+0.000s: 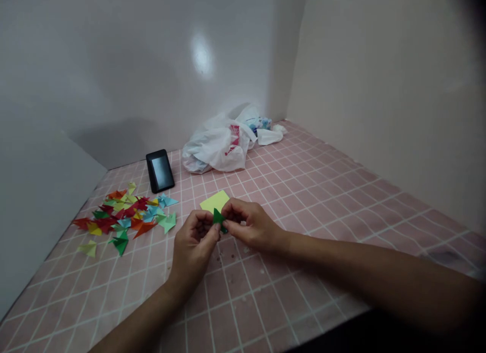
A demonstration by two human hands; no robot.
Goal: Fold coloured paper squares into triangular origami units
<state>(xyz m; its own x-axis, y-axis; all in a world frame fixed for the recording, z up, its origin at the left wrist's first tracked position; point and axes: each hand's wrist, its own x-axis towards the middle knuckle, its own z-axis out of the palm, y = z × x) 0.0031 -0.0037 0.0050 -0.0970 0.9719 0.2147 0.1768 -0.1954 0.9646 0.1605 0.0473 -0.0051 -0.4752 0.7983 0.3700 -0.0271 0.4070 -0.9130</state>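
Both hands meet above the pink tiled surface (243, 292), pinching a small dark green folded paper piece (218, 219) between their fingertips. My left hand (193, 246) holds its lower side, and my right hand (246, 224) holds it from the right. Just behind them lies a square of yellow-green paper (214, 202), partly hidden by the fingers and the green piece. To the left spreads a pile of folded origami triangles (125, 216) in red, yellow, blue and green.
A black tablet or phone (160, 170) leans near the back wall. A white plastic bag (216, 148) with a red label lies crumpled in the back corner, with more white and blue items (264, 127) behind it. White walls bound the left, back and right sides.
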